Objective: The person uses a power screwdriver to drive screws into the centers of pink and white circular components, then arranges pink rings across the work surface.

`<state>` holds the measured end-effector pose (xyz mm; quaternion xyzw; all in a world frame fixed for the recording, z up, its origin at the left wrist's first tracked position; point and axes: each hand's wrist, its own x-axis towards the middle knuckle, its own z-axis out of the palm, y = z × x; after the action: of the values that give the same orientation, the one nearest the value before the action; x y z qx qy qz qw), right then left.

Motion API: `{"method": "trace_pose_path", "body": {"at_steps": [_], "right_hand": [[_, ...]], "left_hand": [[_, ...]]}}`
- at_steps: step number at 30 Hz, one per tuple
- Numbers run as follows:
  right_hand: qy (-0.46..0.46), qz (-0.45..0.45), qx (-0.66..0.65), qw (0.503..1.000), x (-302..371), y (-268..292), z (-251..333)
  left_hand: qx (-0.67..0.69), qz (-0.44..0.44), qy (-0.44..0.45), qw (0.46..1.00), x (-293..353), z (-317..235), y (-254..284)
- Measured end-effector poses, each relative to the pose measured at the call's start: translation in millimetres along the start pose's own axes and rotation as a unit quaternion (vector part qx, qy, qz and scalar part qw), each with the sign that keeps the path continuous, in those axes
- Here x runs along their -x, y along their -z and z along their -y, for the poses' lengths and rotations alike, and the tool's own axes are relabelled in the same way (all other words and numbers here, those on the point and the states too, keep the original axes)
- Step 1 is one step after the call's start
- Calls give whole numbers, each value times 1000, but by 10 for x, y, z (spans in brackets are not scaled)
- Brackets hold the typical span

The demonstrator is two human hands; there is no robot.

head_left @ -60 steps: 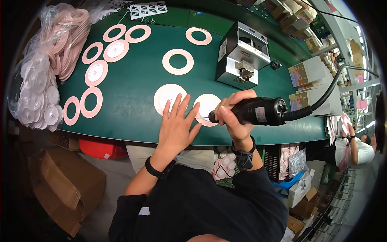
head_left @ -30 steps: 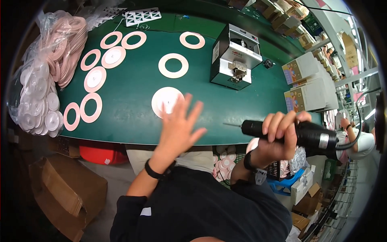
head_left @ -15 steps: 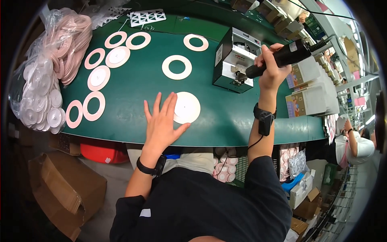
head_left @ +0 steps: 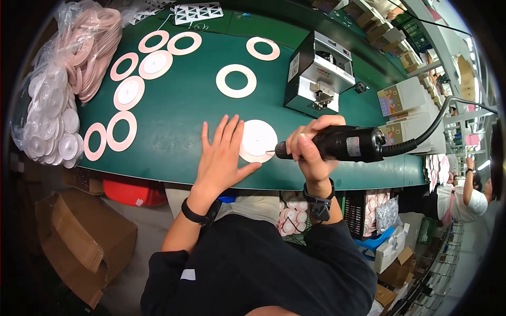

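My right hand [head_left: 319,150] is wrapped round a black electric screwdriver [head_left: 350,143] with a cable at its back end. Its thin bit points left and reaches over the lower right part of a white disc [head_left: 258,138], near the table's front edge. Whether the bit touches the disc, I cannot tell. A pale ring shows under the disc's lower rim. Flat on the table lies my left hand [head_left: 221,152], fingers spread, its fingertips at the disc's left edge. Beyond the disc lie a pale ring [head_left: 222,83] and a pink ring [head_left: 251,47].
A black and silver screw feeder box [head_left: 311,79] stands behind my right hand. Several pink rings [head_left: 108,131], some bearing white discs [head_left: 156,63], lie at the left. Plastic bags of discs [head_left: 47,137] and rings [head_left: 100,47] fill the far left. Printed boxes [head_left: 390,102] stand right.
My right hand has brought the screwdriver from the feeder box leftward and toward me, over the disc. The left hand still rests beside the disc. The view has shifted slightly.
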<state>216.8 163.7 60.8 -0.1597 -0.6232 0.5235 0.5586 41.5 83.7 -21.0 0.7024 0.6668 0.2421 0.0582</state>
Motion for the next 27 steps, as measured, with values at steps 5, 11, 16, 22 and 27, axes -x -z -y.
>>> {"method": "trace_pose_path", "body": {"at_steps": [5,11,16,22,27], "right_hand": [[-11,19,18,1000,-4,4,-16],[-26,64,22,997,-33,7,-118],[-12,65,59,996,-19,7,-138],[-3,-16,8,1000,-150,130,-28],[126,-93,30,987,-840,500,375]], "left_hand": [[4,-1,-2,1000,3,3,-7],[3,0,-2,1000,2,2,-3],[3,0,-2,1000,-5,-4,-4],[-5,3,1,1000,12,34,-28],[-16,-4,-16,1000,-8,2,-5]]}}
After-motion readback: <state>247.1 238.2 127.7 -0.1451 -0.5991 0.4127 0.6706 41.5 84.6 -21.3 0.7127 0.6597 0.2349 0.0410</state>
